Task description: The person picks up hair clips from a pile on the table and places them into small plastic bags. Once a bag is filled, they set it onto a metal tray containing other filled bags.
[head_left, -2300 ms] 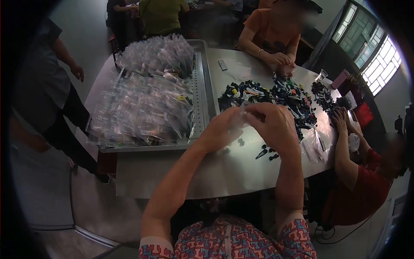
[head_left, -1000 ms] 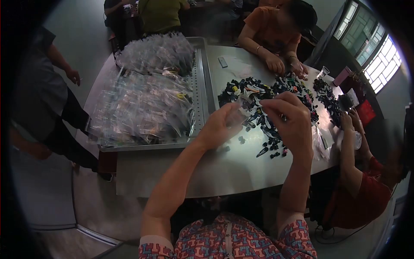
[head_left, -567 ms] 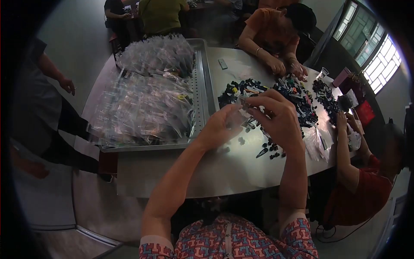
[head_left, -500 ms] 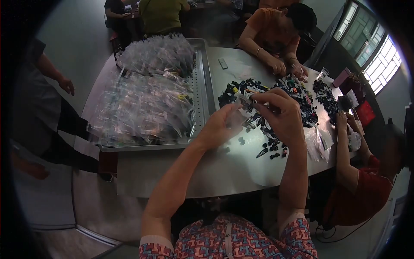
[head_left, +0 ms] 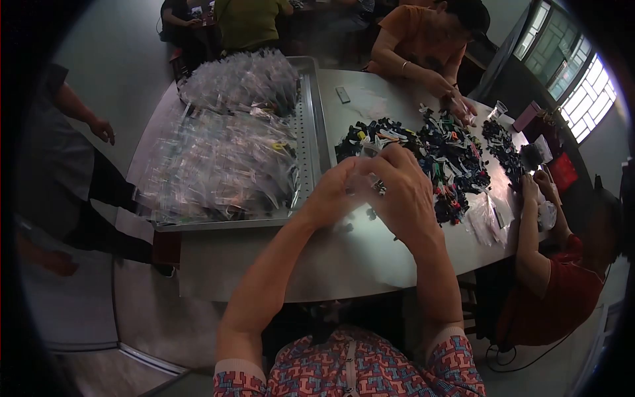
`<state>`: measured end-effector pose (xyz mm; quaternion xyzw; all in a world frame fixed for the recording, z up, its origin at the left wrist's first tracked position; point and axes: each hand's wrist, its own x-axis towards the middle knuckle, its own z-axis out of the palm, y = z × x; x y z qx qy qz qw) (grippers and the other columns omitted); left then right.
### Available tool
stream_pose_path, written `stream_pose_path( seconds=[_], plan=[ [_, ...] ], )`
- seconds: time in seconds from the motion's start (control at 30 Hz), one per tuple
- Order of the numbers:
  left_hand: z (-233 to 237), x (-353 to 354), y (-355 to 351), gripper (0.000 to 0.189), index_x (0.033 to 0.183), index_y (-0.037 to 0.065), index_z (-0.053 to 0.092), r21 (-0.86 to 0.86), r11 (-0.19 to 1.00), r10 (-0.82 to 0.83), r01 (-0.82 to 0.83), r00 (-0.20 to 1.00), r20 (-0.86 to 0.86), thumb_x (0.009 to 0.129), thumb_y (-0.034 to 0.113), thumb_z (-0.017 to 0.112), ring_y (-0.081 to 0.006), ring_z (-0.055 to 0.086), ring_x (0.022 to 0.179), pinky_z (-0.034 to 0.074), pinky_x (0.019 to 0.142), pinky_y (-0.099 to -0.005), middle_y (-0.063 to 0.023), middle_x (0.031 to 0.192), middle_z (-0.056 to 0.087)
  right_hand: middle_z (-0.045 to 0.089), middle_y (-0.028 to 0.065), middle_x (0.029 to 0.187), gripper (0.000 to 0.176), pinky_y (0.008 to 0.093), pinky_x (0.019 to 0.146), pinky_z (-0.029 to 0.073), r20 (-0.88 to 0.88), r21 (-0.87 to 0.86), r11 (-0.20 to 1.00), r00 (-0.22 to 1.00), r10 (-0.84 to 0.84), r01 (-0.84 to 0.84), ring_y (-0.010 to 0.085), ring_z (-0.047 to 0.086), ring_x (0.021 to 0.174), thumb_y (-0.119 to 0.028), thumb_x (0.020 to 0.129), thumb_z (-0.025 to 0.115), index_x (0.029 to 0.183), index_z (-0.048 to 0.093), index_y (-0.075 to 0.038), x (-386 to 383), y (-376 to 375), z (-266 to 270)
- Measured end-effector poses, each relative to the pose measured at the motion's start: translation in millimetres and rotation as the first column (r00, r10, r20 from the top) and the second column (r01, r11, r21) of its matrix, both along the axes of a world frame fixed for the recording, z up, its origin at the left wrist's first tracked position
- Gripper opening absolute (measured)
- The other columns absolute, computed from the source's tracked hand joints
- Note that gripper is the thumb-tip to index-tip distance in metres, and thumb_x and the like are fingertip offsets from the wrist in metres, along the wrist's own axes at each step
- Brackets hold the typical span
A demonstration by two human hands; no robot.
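Above the near part of the table, my left hand (head_left: 331,193) is closed on a small clear plastic bag (head_left: 359,184), pinching it between thumb and fingers. My right hand (head_left: 405,192) is pressed up against the bag from the right, its fingers curled. The back of that hand hides whatever its fingertips hold. Something small and shiny shows blurrily between the two hands. Just beyond them spreads a heap of small, mostly dark clips (head_left: 456,155), with white, green, orange and red pieces mixed in.
A metal tray (head_left: 323,122) to the left is heaped with filled clear bags (head_left: 218,162). Flat empty bags (head_left: 486,218) lie at the right. Co-workers sit across (head_left: 423,40) and at right (head_left: 562,291); another person (head_left: 59,165) stands left. A grey rectangular object (head_left: 342,95) lies beyond.
My right hand has moved left and down, closing in on the bag and my left hand. The left hand has barely moved. The co-worker across has shifted their arms.
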<state>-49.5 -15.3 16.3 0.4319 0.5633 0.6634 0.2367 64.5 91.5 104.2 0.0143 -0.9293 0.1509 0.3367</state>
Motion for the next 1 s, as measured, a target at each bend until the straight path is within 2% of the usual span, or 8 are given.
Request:
stream_pose_path(
  seconds=[0.13, 0.27, 0.33, 0.47, 0.57, 0.67, 0.83, 1.0],
  plan=[
    [-4.0, -0.9, 1.8, 0.037, 0.120, 0.003, 0.056, 0.027, 0.999, 0.031, -0.029, 0.996, -0.089, 0.085, 0.002, 0.068, -0.0091, 0.058, 0.095, 0.050, 0.082, -0.0274, -0.0018, 0.101, 0.062, 0.061, 0.0087, 0.086, 0.014, 0.0369, 0.069, 0.050, 0.016, -0.061, 0.998, 1.000, 0.002, -0.001, 0.0265, 0.063, 0.079, -0.011, 0.078, 0.078, 0.090, 0.073, -0.006, 1.3, 3.9, -5.2],
    [-0.5, 0.7, 0.4, 0.044, 0.127, 0.002, 0.054, 0.097, 0.993, 0.083, -0.069, 0.984, -0.157, 0.085, 0.002, 0.069, -0.0100, 0.059, 0.094, 0.051, 0.082, -0.0275, -0.0025, 0.100, 0.063, 0.063, 0.0054, 0.084, 0.011, 0.0279, 0.059, 0.046, -0.029, -0.269, 0.963, 0.999, 0.025, -0.032, 0.0145, 0.058, 0.066, -0.007, 0.084, 0.075, 0.095, 0.077, -0.006, 5.2, 3.4, 0.7],
    [-2.7, -1.1, -3.3, 0.058, 0.138, 0.002, 0.049, -0.060, 0.998, -0.003, 0.003, 1.000, 0.003, 0.085, 0.004, 0.073, -0.0110, 0.060, 0.104, 0.051, 0.093, -0.0290, -0.0018, 0.106, 0.062, 0.062, -0.0004, 0.084, 0.017, 0.0210, 0.054, 0.036, -0.068, -0.434, 0.900, 0.998, -0.006, -0.024, 0.0051, 0.049, 0.063, -0.005, 0.087, 0.074, 0.103, 0.078, -0.007, 9.6, 5.9, 7.4],
    [-3.3, 1.3, -1.2, 0.060, 0.139, 0.002, 0.048, -0.040, 0.999, 0.010, -0.008, 0.999, 0.052, 0.085, 0.004, 0.074, -0.0099, 0.060, 0.099, 0.051, 0.091, -0.0287, 0.0000, 0.100, 0.061, 0.059, -0.0010, 0.086, 0.017, 0.0209, 0.054, 0.033, -0.115, -0.495, 0.866, 0.993, 0.010, -0.066, 0.0045, 0.047, 0.065, -0.006, 0.088, 0.073, 0.105, 0.077, -0.006, 4.9, 14.1, 0.9],
    [-0.6, -0.8, -2.9, 0.059, 0.139, 0.002, 0.048, -0.049, 0.998, -0.030, 0.036, 0.994, 0.107, 0.085, 0.004, 0.074, -0.0101, 0.061, 0.096, 0.051, 0.089, -0.0271, 0.0001, 0.100, 0.062, 0.057, -0.0009, 0.088, 0.016, 0.0207, 0.056, 0.035, -0.032, -0.418, 0.909, 0.999, -0.010, -0.004, 0.0034, 0.047, 0.069, -0.006, 0.090, 0.072, 0.105, 0.077, -0.006, 0.7, 15.9, -8.0],
    [-6.9, -3.9, 0.1, 0.060, 0.139, 0.002, 0.047, -0.026, 1.000, -0.004, 0.002, 0.997, -0.079, 0.085, 0.004, 0.074, -0.0103, 0.062, 0.098, 0.051, 0.088, -0.0255, -0.0001, 0.099, 0.062, 0.057, -0.0012, 0.088, 0.016, 0.0205, 0.058, 0.036, 0.002, -0.377, 0.926, 1.000, -0.001, 0.002, 0.0030, 0.047, 0.072, -0.007, 0.091, 0.071, 0.106, 0.077, -0.005, -0.2, 20.0, -11.9],
    [-3.7, -1.2, 0.3, 0.051, 0.133, 0.003, 0.050, -0.020, 1.000, 0.001, 0.000, 0.998, 0.059, 0.087, 0.002, 0.072, -0.0116, 0.063, 0.099, 0.053, 0.085, -0.0269, -0.0016, 0.102, 0.064, 0.059, -0.0023, 0.098, 0.033, 0.0186, 0.071, 0.042, -0.246, -0.679, 0.683, 0.960, 0.133, -0.269, 0.0043, 0.050, 0.079, -0.004, 0.093, 0.065, 0.126, 0.066, -0.003, -12.3, 42.6, -24.1],
    [-5.2, -1.3, 1.7, 0.050, 0.131, 0.002, 0.050, -0.030, 0.994, 0.112, -0.110, 0.990, 0.087, 0.087, 0.001, 0.073, -0.0142, 0.064, 0.099, 0.054, 0.085, -0.0286, -0.0043, 0.110, 0.063, 0.058, 0.0026, 0.108, 0.024, 0.0250, 0.086, 0.050, 0.079, -0.804, 0.554, 0.886, 0.456, -0.214, 0.0086, 0.057, 0.093, -0.004, 0.093, 0.064, 0.117, 0.065, -0.001, -23.5, 67.0, -49.8]
  ],
)
